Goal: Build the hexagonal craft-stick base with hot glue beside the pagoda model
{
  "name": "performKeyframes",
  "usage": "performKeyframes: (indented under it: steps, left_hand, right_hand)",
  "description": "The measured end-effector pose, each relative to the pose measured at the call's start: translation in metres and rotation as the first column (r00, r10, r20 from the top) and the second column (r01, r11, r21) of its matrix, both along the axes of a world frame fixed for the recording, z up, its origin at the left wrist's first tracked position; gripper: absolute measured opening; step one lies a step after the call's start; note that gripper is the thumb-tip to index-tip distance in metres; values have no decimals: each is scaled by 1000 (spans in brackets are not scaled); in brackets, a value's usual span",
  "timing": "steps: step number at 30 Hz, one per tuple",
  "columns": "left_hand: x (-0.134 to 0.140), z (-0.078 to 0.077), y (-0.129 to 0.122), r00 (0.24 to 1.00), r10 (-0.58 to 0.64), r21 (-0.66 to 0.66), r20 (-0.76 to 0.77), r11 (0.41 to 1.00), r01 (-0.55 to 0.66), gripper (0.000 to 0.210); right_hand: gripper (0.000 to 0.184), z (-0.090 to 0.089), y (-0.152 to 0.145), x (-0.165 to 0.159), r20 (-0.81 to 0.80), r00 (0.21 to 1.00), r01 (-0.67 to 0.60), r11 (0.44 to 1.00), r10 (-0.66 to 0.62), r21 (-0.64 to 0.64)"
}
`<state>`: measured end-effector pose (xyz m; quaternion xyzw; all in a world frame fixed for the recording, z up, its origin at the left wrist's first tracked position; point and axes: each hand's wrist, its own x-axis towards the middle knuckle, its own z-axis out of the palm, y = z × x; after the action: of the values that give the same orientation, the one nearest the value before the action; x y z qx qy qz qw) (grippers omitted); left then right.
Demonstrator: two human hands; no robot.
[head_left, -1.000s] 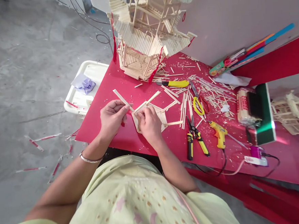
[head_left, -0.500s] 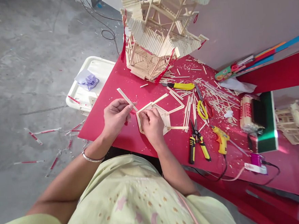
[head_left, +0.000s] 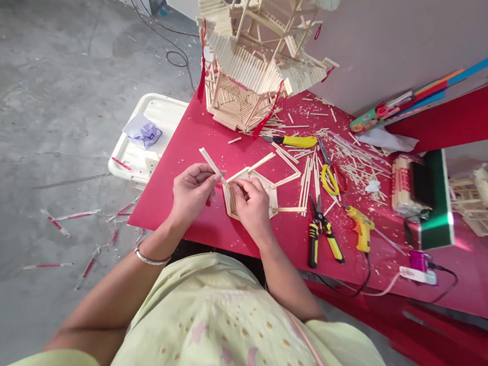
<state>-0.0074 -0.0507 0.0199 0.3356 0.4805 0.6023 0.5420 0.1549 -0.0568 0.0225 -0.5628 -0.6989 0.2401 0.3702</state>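
Observation:
My left hand [head_left: 191, 193] pinches thin pale wooden sticks [head_left: 209, 160] between thumb and forefinger. They slant up and left, and their lower end meets the upper left corner of a polygon-shaped stick frame [head_left: 272, 196]. At that same corner my right hand [head_left: 252, 206] has thumb and forefinger closed on the frame; the exact grip is partly hidden by the fingers. The frame lies on the red tabletop [head_left: 200, 225], with longer sticks jutting out on its right side.
Behind stands a tiered stick pagoda [head_left: 239, 55] with red tassels. To the right lie a yellow utility knife [head_left: 299, 141], scissors [head_left: 329, 178], pruning shears [head_left: 323, 233], a yellow glue gun [head_left: 361, 228] with its cord and scattered sticks [head_left: 361, 161]. A white stool [head_left: 161, 108] stands left.
My left hand has shifted slightly right with the sticks, bringing their lower end to the frame's corner. My right hand has moved only a little.

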Motion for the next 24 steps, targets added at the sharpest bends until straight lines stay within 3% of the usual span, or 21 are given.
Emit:
performKeyframes:
  steps: [6, 13, 19, 24]
  left_hand:
    - [3, -1, -2, 981, -98, 34, -165, 994, 105, 25]
    - [5, -11, -5, 915, -111, 119, -388, 978, 169, 20]
    - [0, -9, -7, 795, 112, 261, -596, 963, 60, 16]
    - [-1, -7, -7, 716, 76, 255, -694, 956, 145, 15]
  right_hand:
    - [26, 13, 1, -1, -135, 990, -36, 999, 40, 34]
    - [25, 18, 8, -4, -121, 989, -81, 995, 87, 49]
    - [26, 9, 11, 0, -170, 985, 56, 996, -43, 74]
    - [29, 2, 12, 3, -123, 987, 115, 987, -102, 109]
